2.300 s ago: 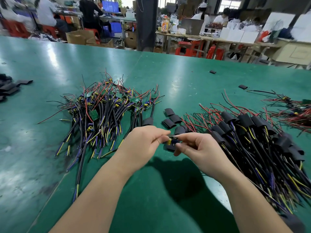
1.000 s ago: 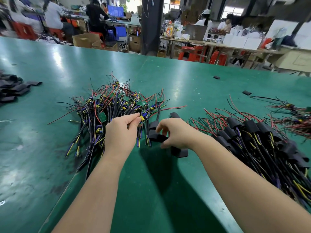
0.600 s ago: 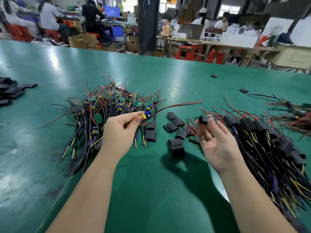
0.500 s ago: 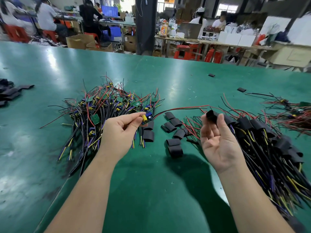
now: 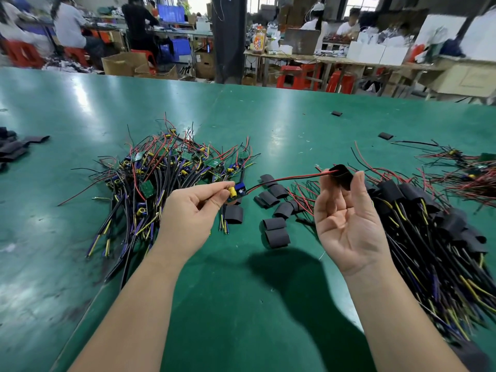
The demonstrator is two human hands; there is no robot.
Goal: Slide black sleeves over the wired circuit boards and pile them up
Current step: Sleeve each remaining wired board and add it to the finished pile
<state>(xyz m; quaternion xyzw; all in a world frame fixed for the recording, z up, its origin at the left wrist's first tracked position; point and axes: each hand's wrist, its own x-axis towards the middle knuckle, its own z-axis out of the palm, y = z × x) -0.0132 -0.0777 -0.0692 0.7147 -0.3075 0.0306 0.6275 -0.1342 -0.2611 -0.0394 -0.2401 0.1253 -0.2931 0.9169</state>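
Observation:
My left hand (image 5: 192, 210) pinches a small wired circuit board (image 5: 236, 191) with a yellow capacitor, held above the green table. Its red and black wires (image 5: 281, 179) stretch right into a black sleeve (image 5: 342, 175). My right hand (image 5: 346, 218), palm up, pinches that sleeve between thumb and fingertips. Behind my left hand lies a heap of bare wired boards (image 5: 166, 178). Right of my right hand lies a pile of sleeved boards (image 5: 429, 224). Several loose black sleeves (image 5: 273, 208) lie on the table between my hands.
The green table (image 5: 241, 304) stretches far ahead. More black sleeves (image 5: 13, 149) lie at the left edge, and two stray sleeves (image 5: 385, 135) farther back. Another tangle of wires (image 5: 469, 173) sits at the far right. People work at benches behind.
My right hand picked a sleeve off the table and raised it, palm up. The board's red and black wires now run into the sleeve. My left hand kept its pinch on the board.

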